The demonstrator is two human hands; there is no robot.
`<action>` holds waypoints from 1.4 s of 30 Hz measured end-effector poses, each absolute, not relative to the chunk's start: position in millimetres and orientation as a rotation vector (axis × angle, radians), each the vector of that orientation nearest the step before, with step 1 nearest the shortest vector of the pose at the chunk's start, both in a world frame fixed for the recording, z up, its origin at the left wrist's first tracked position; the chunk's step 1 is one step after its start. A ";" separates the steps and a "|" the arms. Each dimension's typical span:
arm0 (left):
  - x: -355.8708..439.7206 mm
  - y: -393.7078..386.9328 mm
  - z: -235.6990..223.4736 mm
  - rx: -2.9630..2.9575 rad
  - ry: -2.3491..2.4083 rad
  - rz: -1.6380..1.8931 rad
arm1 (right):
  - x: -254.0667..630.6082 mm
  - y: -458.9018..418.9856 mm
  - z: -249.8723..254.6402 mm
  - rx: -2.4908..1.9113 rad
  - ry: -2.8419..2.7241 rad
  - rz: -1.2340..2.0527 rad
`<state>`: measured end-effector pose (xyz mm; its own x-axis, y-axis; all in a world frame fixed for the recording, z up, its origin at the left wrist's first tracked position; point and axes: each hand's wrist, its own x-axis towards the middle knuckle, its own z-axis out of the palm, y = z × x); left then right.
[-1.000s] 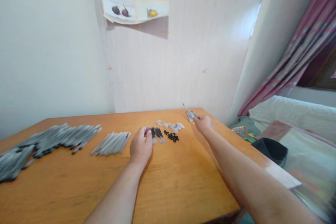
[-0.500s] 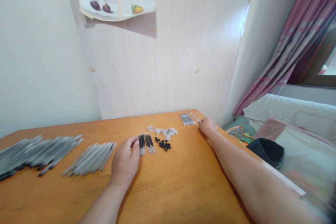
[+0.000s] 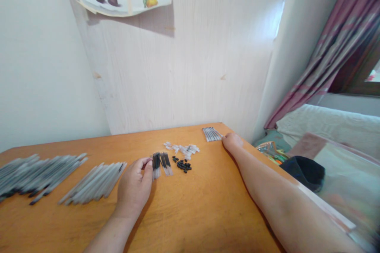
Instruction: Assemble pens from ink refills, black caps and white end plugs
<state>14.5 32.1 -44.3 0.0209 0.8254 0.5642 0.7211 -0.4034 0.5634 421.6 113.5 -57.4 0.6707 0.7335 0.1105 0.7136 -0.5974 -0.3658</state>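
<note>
My right hand (image 3: 232, 141) is pinched on the near end of a pen (image 3: 220, 134) at the back right of the table. That pen lies along the right side of a neat row of pens (image 3: 210, 134). Over at the thin black pen refills (image 3: 161, 163) with clear ends, my left hand (image 3: 137, 180) has thumb and finger pressed together at the pile's left edge. What it pinches is hidden. Small black plugs (image 3: 183, 165) and clear pen caps (image 3: 187, 150) lie scattered just right of and behind the refills.
Left of my left hand lies a batch of pale pen barrels (image 3: 95, 184). A larger heap of dark-ended pen barrels (image 3: 44, 176) is farther left. Past the table's (image 3: 190, 213) right edge are a dark open bag (image 3: 305, 172) and a covered bed (image 3: 341, 130).
My right hand has brought the pen leftward, closing the gap to the row. My left hand stays pinched by the refills. The view has shifted slightly.
</note>
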 end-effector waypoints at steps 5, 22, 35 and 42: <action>14.4 32.3 -43.9 2.153 1.659 1.333 | 419.6 113.2 -57.2 -2.498 -1.157 0.082; 14.6 31.6 -41.6 2.130 1.679 1.339 | 429.6 108.6 -53.3 -2.441 -1.185 0.158; 15.1 31.2 -41.0 2.116 1.672 1.361 | 429.0 107.2 -53.5 -2.401 -1.205 0.142; 14.4 31.7 -41.3 2.109 1.672 1.356 | 427.8 105.6 -53.2 -2.386 -1.218 0.132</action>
<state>14.4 31.7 -41.3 -0.0168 0.8307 0.5565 0.7160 -0.3785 0.5866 427.8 105.6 -53.2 0.6043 0.7879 0.1187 0.7444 -0.5051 -0.4368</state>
